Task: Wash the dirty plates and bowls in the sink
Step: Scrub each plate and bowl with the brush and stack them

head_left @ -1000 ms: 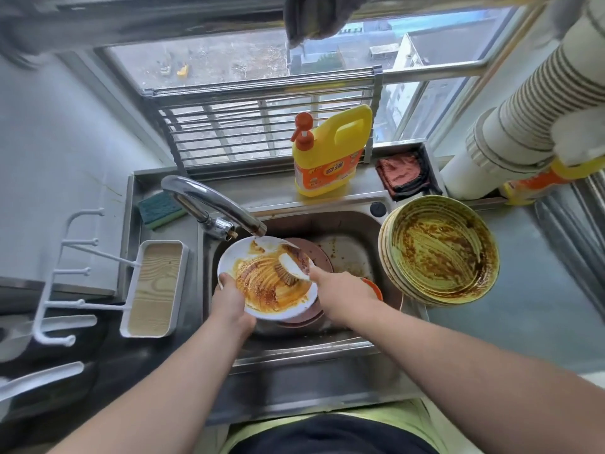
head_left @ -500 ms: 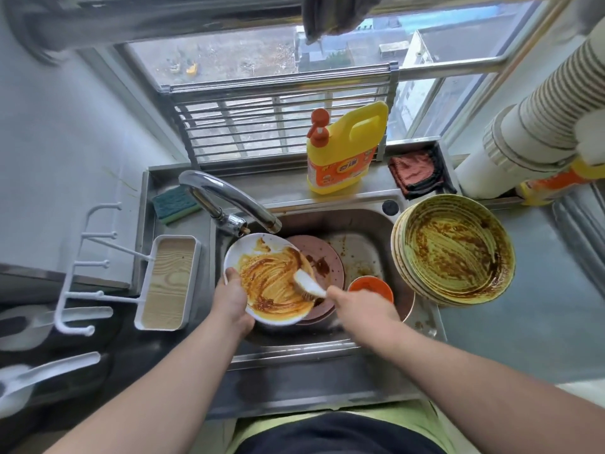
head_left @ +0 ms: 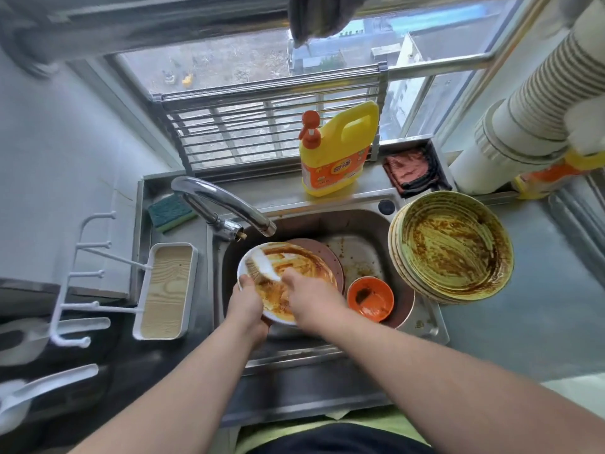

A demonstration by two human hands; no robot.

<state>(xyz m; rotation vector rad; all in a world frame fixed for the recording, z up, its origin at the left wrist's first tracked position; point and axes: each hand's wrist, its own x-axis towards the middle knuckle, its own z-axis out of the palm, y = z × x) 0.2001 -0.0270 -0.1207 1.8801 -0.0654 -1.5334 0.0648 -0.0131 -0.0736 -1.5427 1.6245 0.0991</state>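
A grey counter (head_left: 523, 316) runs under a barred window (head_left: 262, 93), with a steel sink (head_left: 327, 362) set into it. At the sink's right edge, partly on the counter, sits a stack of green plates (head_left: 455, 247), the top one streaked with brown sauce. Behind them, toward the counter's far right corner, a leaning stack of paper cups (head_left: 537, 103) reaches up out of sight. A yellow soap bottle (head_left: 337, 152) with an orange pump stands on the sink's back ledge, and a reddish cloth (head_left: 409, 172) lies in a black tray just to its right. The tap (head_left: 226, 201) curves from the back left corner over the basin. A white tray (head_left: 167, 293) lined with a wood pattern rests along the sink's left edge, with a green sponge (head_left: 170, 211) behind it.

Inside the basin, a white plate (head_left: 294, 267) smeared with orange-brown sauce is held tilted above a brownish plate (head_left: 330, 257). The left hand (head_left: 248, 306) grips the white plate's near left rim, thumb on top and fingers curled under. The right hand (head_left: 311, 299) is clamped round the handle of a white brush (head_left: 262, 267), whose bristles press on the plate's left side. A small orange bowl (head_left: 370, 299), dirty inside, sits in the basin's near right part.
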